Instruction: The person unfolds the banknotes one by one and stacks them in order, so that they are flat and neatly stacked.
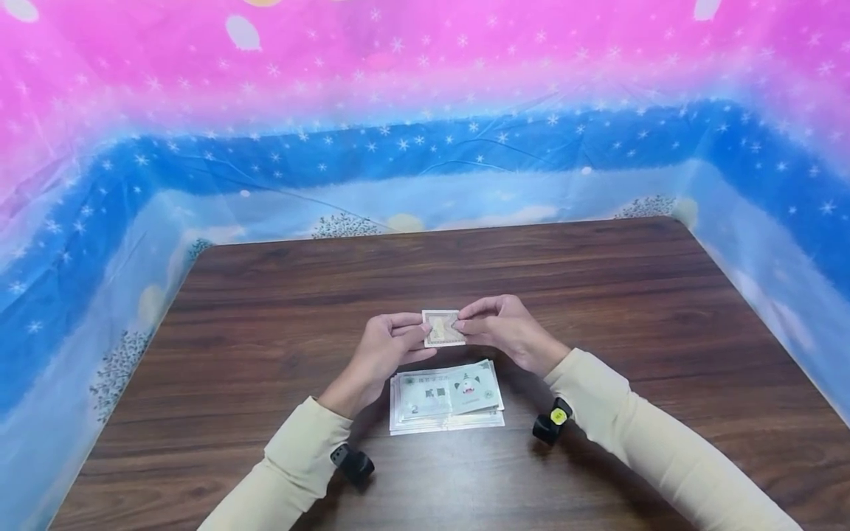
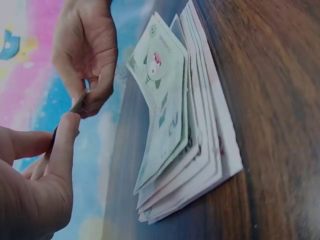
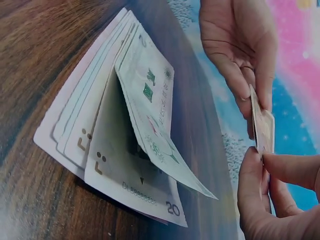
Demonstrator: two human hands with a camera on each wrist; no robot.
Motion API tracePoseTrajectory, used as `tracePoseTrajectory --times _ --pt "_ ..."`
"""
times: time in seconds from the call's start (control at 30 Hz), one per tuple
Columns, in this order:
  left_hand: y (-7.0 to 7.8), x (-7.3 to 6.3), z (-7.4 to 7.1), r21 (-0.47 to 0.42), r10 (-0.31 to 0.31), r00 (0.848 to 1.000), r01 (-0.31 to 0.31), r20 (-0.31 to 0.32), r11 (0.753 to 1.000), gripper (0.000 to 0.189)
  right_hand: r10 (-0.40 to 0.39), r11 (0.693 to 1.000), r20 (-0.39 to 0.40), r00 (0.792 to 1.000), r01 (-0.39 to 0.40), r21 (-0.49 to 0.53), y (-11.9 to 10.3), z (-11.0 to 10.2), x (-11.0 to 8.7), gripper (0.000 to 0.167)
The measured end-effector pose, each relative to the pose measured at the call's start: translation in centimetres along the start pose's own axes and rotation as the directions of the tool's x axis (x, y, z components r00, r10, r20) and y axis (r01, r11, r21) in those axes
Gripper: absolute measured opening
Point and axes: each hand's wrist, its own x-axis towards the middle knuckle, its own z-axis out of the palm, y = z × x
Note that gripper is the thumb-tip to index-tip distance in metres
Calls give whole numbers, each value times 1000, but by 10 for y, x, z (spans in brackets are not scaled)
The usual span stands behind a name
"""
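Note:
Both hands hold a small brownish banknote point(image 1: 441, 330), folded to a near square, above the table. My left hand point(image 1: 388, 341) pinches its left edge between thumb and fingers. At the opposite edge my right hand point(image 1: 510, 333) pinches it the same way. Seen edge-on in the right wrist view, the folded banknote point(image 3: 262, 127) shows two leaves slightly apart. Just below the hands lies a stack of banknotes point(image 1: 425, 402). Its top green note point(image 2: 160, 95) is creased and bears a cartoon face and a 2. Under it, a note marked 20 point(image 3: 132, 192) sticks out.
The stack lies on a dark wood-grain table point(image 1: 279, 310). A pink and blue patterned cloth point(image 1: 425, 140) hangs around its back and sides. Black wrist devices point(image 1: 353, 466) sit under both cream sleeves point(image 1: 617, 398).

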Motion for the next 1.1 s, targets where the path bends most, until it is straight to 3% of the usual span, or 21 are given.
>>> tracePoseTrajectory --times 0.13,0.33,0.6,0.83,1.1 --pt "3 -2 0 -43 -14 1000 15 17 999 33 -1 999 4 1000 1 -34 -2 1 -2 27" --pt "3 -3 1 -92 -14 997 20 73 996 36 -28 995 75 997 35 -89 -5 0 -10 40" --pt "3 -2 3 -69 6 990 3 139 998 39 -78 977 134 988 103 -185 -5 6 -17 53" --pt "3 -3 3 -44 7 995 -3 103 999 36 -70 967 91 993 90 -238 -6 15 -19 54" --pt "2 -5 1 -53 28 995 -23 93 998 33 -66 967 123 990 94 -238 -7 15 -22 53"
